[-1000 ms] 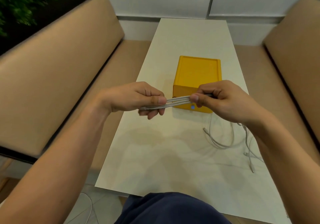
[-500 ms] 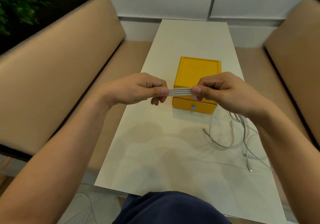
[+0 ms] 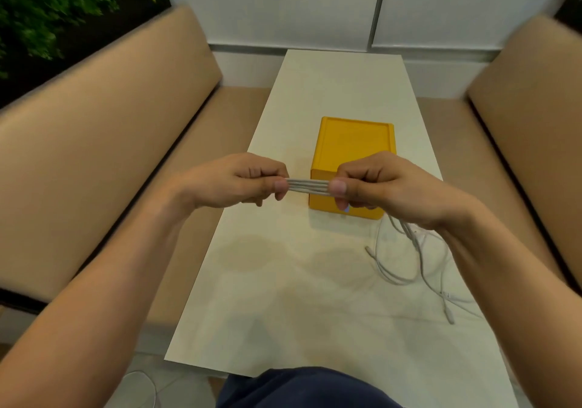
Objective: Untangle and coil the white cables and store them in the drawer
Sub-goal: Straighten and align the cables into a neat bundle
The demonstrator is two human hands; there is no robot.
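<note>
A folded bundle of white cable (image 3: 308, 186) is stretched level between my two hands, above the table and in front of the yellow drawer box (image 3: 354, 152). My left hand (image 3: 234, 181) pinches its left end between thumb and curled fingers. My right hand (image 3: 382, 184) pinches the right end the same way. From under my right hand, loose white cable (image 3: 409, 250) trails down onto the table in tangled loops, with a plug end (image 3: 450, 316) lying near the right edge. The drawer at the box's front is closed and partly hidden by my right hand.
The long cream table (image 3: 315, 297) runs away from me between two tan padded benches (image 3: 94, 155). A white wall stands at the far end and green plants at the top left. Another thin cable lies on the floor (image 3: 141, 385) at the lower left.
Both hands have risen and drawn closer together, so the visible span of bundle is shorter. The loose cable on the table has shifted as it was drawn up.
</note>
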